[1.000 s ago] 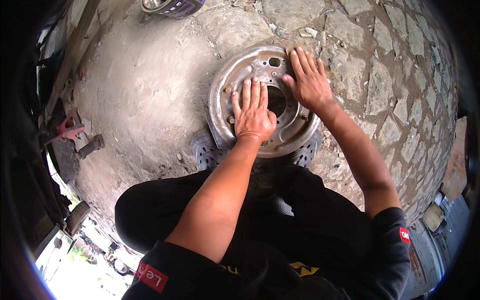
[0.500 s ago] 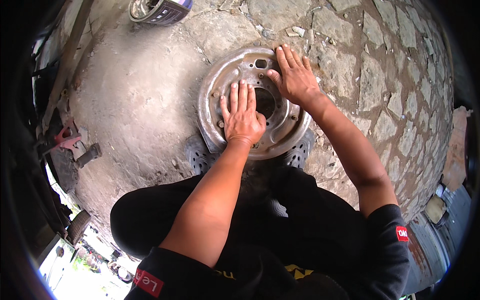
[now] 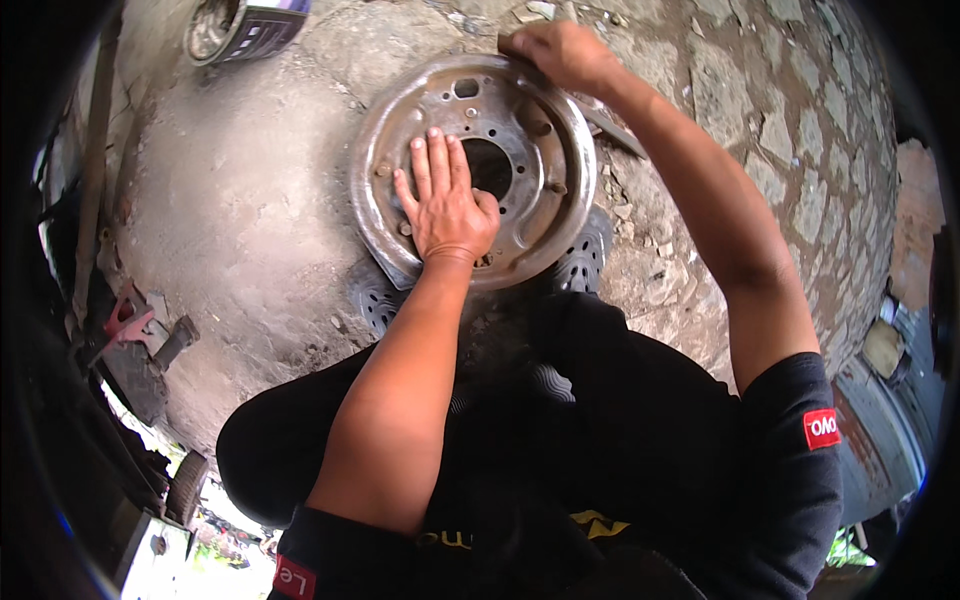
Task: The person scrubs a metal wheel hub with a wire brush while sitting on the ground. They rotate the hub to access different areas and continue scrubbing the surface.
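Metal disc [image 3: 532, 172] partly hides two perforated shoes [image 3: 580, 258].

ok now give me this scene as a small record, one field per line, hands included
main object: round rusty-brown metal disc with a central hole
left grip: palm down, fingers spread, on the disc's left part
right grip: fingers curled at the disc's top rim, by a small brown piece; exact hold hidden
feet: perforated shoes at the disc's lower edge
container: open, dark-sided, upper left
ground: smooth at left, stone paving at right
clothing: black sleeves with red patches
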The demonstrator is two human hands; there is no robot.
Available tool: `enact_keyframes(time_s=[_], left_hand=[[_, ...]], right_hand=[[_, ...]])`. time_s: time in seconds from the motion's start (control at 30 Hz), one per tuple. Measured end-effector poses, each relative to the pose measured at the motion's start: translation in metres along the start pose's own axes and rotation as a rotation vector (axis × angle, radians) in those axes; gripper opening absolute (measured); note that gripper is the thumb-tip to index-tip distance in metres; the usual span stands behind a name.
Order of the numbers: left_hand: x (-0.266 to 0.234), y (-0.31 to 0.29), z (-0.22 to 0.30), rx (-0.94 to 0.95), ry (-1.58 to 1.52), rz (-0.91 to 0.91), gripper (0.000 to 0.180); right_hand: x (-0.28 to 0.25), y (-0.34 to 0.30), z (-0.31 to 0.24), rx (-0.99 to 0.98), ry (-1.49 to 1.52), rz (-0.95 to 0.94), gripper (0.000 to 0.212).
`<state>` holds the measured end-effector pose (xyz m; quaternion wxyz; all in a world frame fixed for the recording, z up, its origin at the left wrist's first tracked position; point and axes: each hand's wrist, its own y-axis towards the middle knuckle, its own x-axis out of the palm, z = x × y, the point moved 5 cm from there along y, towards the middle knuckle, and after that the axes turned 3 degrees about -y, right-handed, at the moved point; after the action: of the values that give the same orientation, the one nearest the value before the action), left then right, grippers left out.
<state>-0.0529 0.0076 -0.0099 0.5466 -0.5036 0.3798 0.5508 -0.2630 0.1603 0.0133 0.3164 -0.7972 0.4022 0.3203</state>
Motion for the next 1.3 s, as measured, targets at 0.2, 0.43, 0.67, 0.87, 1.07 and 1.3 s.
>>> enact_keyframes(time_s=[0.2,0.43,0.67,0.87,1.07,1.3], left_hand=[[0.003,-0.001,0.004,0.015,-0.025,0.002,0.083],[-0.003,-0.004,-0.005,0.004,-0.022,-0.023,0.08],[-0.046,0.026,-0.037,-0.016,-0.3,-0.249,0.061],[-0.071,0.01,-0.132,-0.574,-0.58,0.027,0.061],[-0.087,0.034,-0.106,-0.559,-0.695,-0.013,0.064],[-0.081,0.092,-0.095,-0.27,-0.527,-0.052,0.088]], right_hand=[[-0.036,-0.106,0.03,0.044,0.019,0.362,0.034],[0.0,-0.185,0.015,0.25,0.043,0.071,0.036],[-0.124,-0.203,-0.01,0.229,0.027,0.142,0.046],[-0.154,-0.203,-0.064,0.162,-0.22,0.109,0.042],[-0.081,-0.22,-0.019,0.596,0.45,0.069,0.041],[0.147,-0.268,0.034,1.019,1.016,0.224,0.042]])
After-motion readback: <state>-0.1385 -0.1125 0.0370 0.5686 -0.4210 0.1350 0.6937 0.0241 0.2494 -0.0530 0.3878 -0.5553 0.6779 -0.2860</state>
